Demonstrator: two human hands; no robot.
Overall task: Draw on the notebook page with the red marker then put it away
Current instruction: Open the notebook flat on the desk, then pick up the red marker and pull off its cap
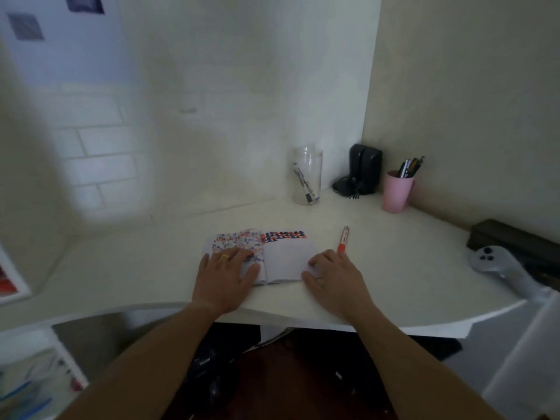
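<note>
Head view: left hand (pixel 225 272), right hand (pixel 333 275) flat, empty, hiding notebook (pixel 285 256) corners; red marker (pixel 343 239) beside

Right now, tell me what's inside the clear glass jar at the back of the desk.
The glass jar holds one marker, leaning tilted with its dark end at the bottom. Nothing else shows through the glass. The marker's colour and label are too blurred to read.

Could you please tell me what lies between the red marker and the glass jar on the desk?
Nothing: in the head view, only bare white desk runs from the red marker back to the glass jar.
</note>
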